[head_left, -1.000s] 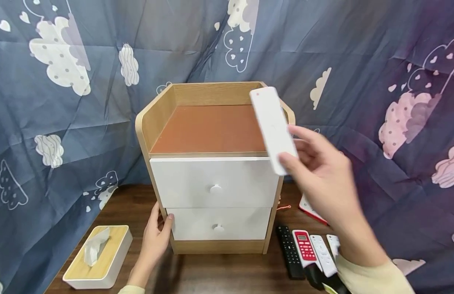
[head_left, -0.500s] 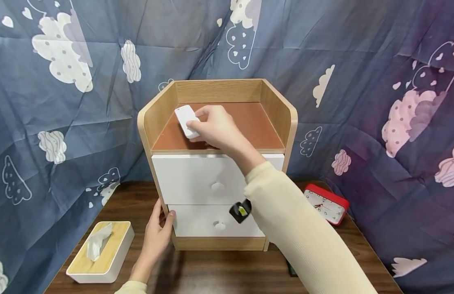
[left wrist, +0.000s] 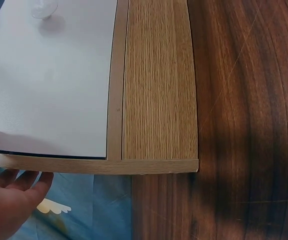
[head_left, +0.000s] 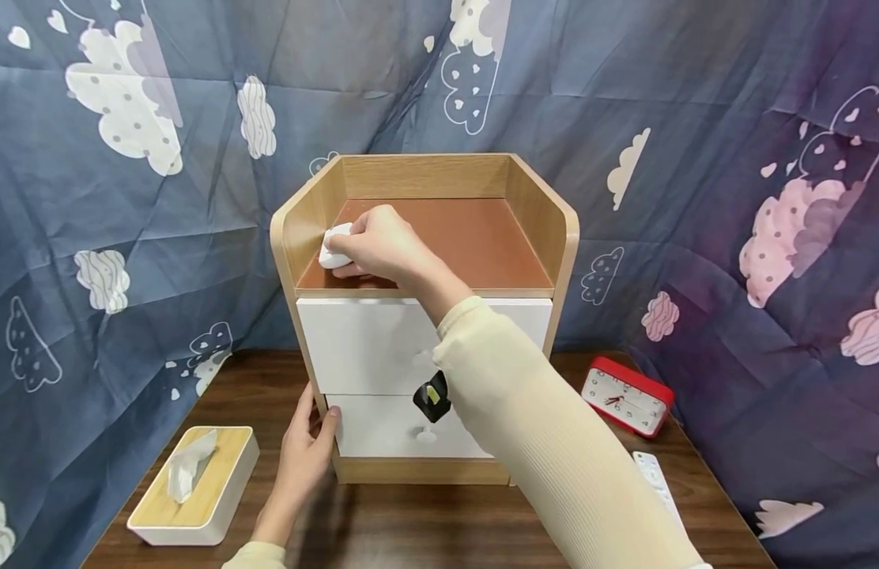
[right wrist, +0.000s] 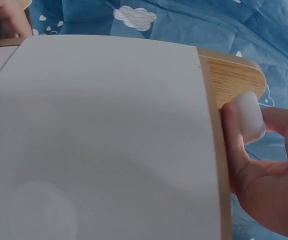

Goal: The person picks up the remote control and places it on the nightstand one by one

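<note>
Within right hand (head_left: pixel 384 243), half-hidden white object (head_left: pixel 334 248)

Cabinet (head_left: pixel 368 340): frame centre, on worktop (head_left: pixel 432 521). Cloth (head_left: pixel 382 71): behind, across upper frame. Tissue box (head_left: pixel 213 490): lower left, on worktop, left of cabinet. Clock (head_left: pixel 624 400): right of cabinet, on worktop. Loose remote (head_left: pixel 654 480): lower right, on worktop, before clock. Held remote (head_left: pixel 329 255): left of centre, in right hand (head_left: pixel 381 243), at left end of cabinet top. Left hand (head_left: pixel 304 450): at cabinet's lower left side.
</note>
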### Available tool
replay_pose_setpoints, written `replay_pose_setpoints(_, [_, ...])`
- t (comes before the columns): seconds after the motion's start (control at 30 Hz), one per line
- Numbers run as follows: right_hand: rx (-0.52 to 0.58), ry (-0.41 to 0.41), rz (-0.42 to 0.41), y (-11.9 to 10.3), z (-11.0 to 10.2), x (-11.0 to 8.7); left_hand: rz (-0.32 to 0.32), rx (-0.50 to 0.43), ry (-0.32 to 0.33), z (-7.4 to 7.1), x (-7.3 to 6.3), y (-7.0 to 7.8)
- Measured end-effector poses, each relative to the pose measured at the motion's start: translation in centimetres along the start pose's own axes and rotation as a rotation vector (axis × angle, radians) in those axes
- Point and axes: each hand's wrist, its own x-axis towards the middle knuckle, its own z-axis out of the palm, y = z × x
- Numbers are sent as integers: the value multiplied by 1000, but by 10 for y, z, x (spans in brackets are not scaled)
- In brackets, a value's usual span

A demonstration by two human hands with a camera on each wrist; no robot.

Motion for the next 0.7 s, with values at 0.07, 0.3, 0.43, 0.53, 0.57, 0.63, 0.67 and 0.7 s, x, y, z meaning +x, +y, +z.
replay_pose_setpoints(0.07, [-83, 6, -20, 2, -1, -1, -4, -8, 0, 1, 1, 1])
replay_pose_setpoints(0.3, [-323, 23, -66, 9, 1, -3, -30, -20, 12, 3, -1, 1])
replay_pose_setpoints(0.43, [-383, 39, -57, 12, 3, 0, -33, -29, 12, 3, -1, 1])
replay_pose_setpoints(0.53, [-367, 34, -51, 14, 3, 1, -42, -33, 17, 1, 0, 1])
replay_pose_setpoints(0.57, [-356, 35, -54, 15, 3, 2, -43, -32, 18, 1, 0, 0])
replay_pose_setpoints(0.63, [-323, 43, -68, 18, 3, 3, -37, -31, 16, 1, 1, 0])
replay_pose_setpoints(0.67, [-306, 49, -76, 19, 2, 3, -34, -31, 15, 2, 1, -1])
replay_pose_setpoints(0.7, [-291, 53, -82, 21, 1, 3, -29, -31, 13, 3, 1, -1])
